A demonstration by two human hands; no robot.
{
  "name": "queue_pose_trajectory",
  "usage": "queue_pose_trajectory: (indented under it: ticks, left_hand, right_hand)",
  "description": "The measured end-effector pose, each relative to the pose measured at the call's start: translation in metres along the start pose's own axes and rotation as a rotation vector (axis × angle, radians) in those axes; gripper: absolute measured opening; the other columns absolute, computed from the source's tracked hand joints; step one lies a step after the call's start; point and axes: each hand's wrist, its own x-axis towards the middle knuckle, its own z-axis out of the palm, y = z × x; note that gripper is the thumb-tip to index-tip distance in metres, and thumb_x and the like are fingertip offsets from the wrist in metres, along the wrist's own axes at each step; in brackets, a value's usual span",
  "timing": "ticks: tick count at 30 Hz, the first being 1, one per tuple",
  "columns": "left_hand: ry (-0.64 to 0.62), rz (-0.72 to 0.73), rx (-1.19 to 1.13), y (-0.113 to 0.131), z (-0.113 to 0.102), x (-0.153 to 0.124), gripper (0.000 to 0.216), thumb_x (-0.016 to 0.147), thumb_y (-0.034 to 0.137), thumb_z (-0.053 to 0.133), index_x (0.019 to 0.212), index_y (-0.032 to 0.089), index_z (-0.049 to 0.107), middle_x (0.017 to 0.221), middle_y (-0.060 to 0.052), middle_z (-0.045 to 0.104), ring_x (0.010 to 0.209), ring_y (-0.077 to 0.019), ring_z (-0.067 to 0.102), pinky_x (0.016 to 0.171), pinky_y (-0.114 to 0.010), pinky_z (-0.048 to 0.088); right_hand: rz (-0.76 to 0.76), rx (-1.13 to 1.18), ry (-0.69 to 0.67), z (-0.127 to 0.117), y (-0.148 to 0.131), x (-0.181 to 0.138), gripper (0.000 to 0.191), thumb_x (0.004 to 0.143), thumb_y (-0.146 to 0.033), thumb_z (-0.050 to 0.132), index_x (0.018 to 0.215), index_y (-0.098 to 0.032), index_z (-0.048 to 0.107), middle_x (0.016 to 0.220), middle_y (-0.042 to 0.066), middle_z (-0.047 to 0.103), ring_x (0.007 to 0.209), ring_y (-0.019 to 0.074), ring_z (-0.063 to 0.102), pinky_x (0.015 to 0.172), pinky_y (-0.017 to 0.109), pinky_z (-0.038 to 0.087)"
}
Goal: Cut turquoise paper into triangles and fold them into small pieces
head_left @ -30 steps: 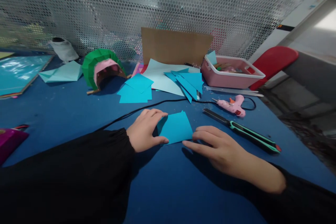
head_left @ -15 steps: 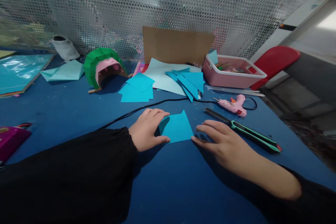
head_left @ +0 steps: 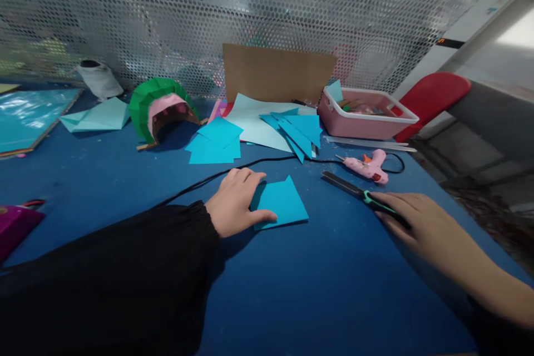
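A folded bright blue paper [head_left: 281, 200] lies on the table in front of me. My left hand [head_left: 237, 203] rests over its left side, thumb spread from the fingers and lying on the paper's near part. The paper is not pinched between them. Farther right, my right hand [head_left: 417, 219] is closed over the handle of a utility knife [head_left: 344, 184] with black and green parts. Its dark blade end points away to the left, and the rear of the handle is hidden under the hand.
Behind lie blue paper pieces [head_left: 217, 150], folded blue strips [head_left: 298, 133] and a cardboard sheet [head_left: 277, 75]. A pink glue gun [head_left: 369, 167] with a black cord [head_left: 200, 182] and a pink basket [head_left: 367, 125] are at right. A green paper model [head_left: 142, 108] stands at left.
My right hand has left the folded paper's right corner and moved right onto the utility knife's handle. My left hand stays on the paper, its thumb a little farther in.
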Motion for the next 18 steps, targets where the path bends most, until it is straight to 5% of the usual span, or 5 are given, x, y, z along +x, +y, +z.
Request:
queue_pose_trajectory:
  ticks: [6, 18]
  left_hand:
    - [-0.062, -0.032, -0.026, 0.003, -0.005, 0.004, 0.064, 0.066, 0.059, 0.071, 0.111, 0.015, 0.058, 0.101, -0.010, 0.055, 0.099, -0.0309, 0.047, 0.086, -0.044, 0.042]
    - [0.072, -0.001, -0.016, -0.003, 0.004, 0.000, 0.072, 0.064, 0.058, 0.073, 0.121, 0.019, 0.052, 0.123, -0.012, 0.050, 0.113, -0.0340, 0.041, 0.093, -0.049, 0.040]
  right_hand:
    - [-0.055, -0.015, 0.077, 0.003, -0.016, 0.019, 0.036, 0.095, -0.025, 0.040, 0.127, -0.019, 0.055, 0.103, 0.016, 0.058, 0.087, 0.0255, 0.061, 0.066, 0.036, 0.052]
    - [-0.295, 0.027, 0.020, 0.018, -0.029, 0.064, 0.042, 0.091, -0.008, 0.037, 0.124, -0.019, 0.060, 0.108, 0.016, 0.058, 0.100, 0.0253, 0.057, 0.078, 0.040, 0.053]
